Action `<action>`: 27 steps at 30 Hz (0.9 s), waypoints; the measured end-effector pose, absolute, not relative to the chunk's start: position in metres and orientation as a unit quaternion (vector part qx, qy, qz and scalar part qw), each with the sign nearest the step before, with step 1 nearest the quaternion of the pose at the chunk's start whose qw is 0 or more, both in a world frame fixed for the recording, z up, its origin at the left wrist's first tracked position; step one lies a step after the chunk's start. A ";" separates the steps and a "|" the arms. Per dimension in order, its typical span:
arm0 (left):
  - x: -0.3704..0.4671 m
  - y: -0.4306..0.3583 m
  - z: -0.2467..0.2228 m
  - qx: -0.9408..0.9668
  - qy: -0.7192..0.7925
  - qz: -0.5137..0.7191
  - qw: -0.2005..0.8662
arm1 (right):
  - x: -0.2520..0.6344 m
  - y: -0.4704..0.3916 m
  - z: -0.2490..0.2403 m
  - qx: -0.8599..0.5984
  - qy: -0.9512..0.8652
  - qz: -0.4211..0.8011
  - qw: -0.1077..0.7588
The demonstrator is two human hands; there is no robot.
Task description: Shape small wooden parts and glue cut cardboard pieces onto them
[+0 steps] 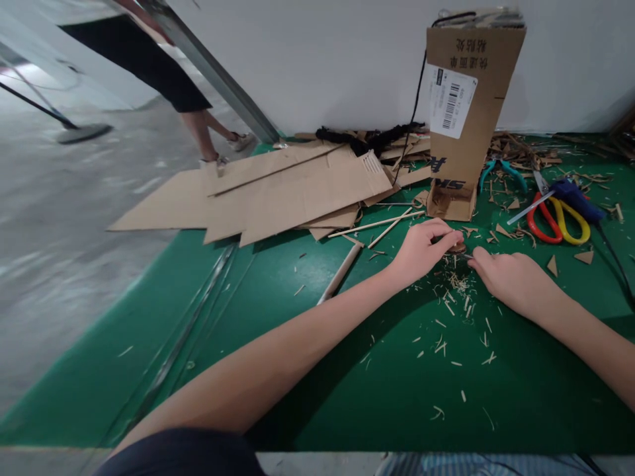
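My left hand [421, 248] is closed in a pinch on a small brown piece [457, 248], rounded at its edge and mostly covered by the fingers. To its right, my right hand [510, 281] is closed around a thin dark tool [465, 256], whose narrow tip points at the brown piece. The grip hides what kind of tool it is. Pale slivers and shavings [459, 283] lie scattered on the green table [317, 370] below both hands. Just behind the left hand stands a tall cardboard box structure [471, 99] with a white label.
Cardboard sheets [297, 188] are stacked at the back left, near two crossed thin sticks [377, 225] and a tube [340, 272]. On the right lie scissors [558, 221], teal pliers [503, 173] and a blue glue gun [578, 198] with a cord. Another person [163, 73] stands beyond the table.
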State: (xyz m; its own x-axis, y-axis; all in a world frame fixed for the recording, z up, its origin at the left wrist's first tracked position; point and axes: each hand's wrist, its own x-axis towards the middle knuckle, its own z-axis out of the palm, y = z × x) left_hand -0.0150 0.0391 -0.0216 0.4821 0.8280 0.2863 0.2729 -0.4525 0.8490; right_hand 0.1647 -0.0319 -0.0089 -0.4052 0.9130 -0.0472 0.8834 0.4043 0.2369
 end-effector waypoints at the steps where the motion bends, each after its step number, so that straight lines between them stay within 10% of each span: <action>1: -0.015 0.039 -0.021 0.771 0.356 0.362 0.385 | 0.164 -0.032 -0.009 0.543 0.831 0.086 0.087; 27: -0.015 0.037 -0.022 0.771 0.340 0.365 0.396 | 0.164 -0.032 -0.014 0.533 0.836 0.112 0.070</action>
